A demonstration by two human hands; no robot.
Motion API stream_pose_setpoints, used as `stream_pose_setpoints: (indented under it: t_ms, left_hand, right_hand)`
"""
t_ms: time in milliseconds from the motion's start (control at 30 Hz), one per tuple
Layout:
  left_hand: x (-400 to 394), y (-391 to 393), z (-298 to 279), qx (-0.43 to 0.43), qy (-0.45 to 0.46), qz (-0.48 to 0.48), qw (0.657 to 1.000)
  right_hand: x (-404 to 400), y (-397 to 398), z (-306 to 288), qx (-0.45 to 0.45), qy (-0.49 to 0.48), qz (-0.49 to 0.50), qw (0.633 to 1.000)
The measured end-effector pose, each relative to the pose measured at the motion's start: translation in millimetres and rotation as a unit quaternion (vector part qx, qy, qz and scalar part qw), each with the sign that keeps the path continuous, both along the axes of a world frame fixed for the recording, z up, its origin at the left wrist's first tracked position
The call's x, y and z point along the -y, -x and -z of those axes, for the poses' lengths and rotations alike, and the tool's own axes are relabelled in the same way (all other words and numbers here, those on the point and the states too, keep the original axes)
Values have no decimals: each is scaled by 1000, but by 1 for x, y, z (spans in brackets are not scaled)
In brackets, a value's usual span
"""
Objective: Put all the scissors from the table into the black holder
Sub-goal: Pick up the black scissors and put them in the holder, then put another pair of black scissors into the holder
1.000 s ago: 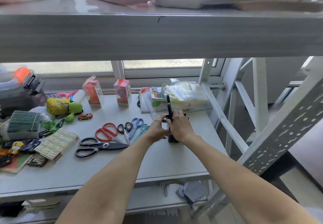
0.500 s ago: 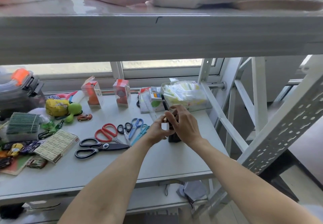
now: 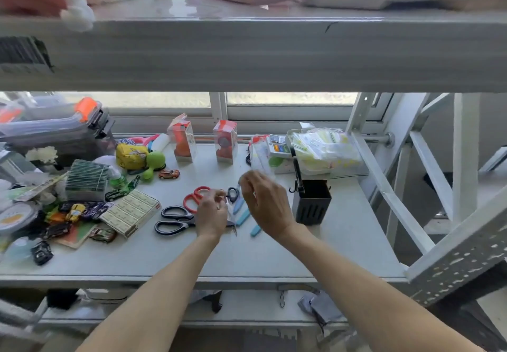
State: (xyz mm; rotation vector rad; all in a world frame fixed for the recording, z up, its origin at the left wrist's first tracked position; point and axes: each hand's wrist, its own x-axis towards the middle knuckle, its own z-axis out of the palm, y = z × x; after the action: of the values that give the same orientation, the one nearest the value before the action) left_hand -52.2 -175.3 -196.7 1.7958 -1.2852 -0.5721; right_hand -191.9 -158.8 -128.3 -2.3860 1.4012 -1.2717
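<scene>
Grey bench [image 3: 274,258] under a shelf, cluttered at left. Black holder [image 3: 311,203]: upright at right of centre, slotted walls, one pair of black-handled scissors [image 3: 297,174] standing in it, handle up, leaning toward the left wall. Remaining scissors on the bench, grouped left of the holder: large black pair [image 3: 175,220] lying flat, handles to the left, blades running under the left hand; red pair [image 3: 196,196] just behind it, partly hidden; small black-handled pair [image 3: 233,194] between the two hands; light blue pieces [image 3: 242,218], [image 3: 255,230] near the right wrist, make unclear through blur. Left hand [image 3: 211,214]: low over the scissors group, fingers curled, grip seemingly pinched on something thin, exact object impossible to tell. Right hand [image 3: 263,200]: raised above the bench beside the holder, apart from it, fingers loosely spread, grip released, nothing in it. Elsewhere: toy cars [image 3: 168,174], flat white box [image 3: 131,211], two clear packages with red contents [image 3: 226,144] at the rear.
</scene>
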Motion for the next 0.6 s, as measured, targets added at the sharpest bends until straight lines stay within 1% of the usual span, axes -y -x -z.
stream_pose_setpoints:
  t_ms: [67, 133, 233, 300, 367, 467, 533, 600]
  left_hand:
    - [-11, -36, 5, 54, 2, -101, 993]
    - [-21, -67, 9, 101, -26, -157, 982]
    - [-30, -97, 11, 132, -137, -194, 962]
    - [-31, -107, 12, 129, -191, -186, 955]
    - [-30, -112, 14, 109, -216, -164, 956]
    - [-23, -122, 18, 66, -216, -158, 961]
    - [-17, -129, 18, 7, -217, -181, 959]
    - [-13, -135, 17, -80, -219, -201, 951]
  right_hand:
    - [1, -21, 19, -59, -84, -35, 994]
    - [3, -40, 37, -120, -152, -56, 979]
    - [6, -65, 57, -202, -211, -64, 954]
    - [8, -79, 65, -242, -230, -63, 941]
    - [8, -90, 70, -277, -237, -57, 929]
    - [6, -101, 77, -314, -235, -43, 919]
    - [4, -106, 82, -302, -240, -33, 922]
    - [2, -106, 85, -292, -240, -21, 926]
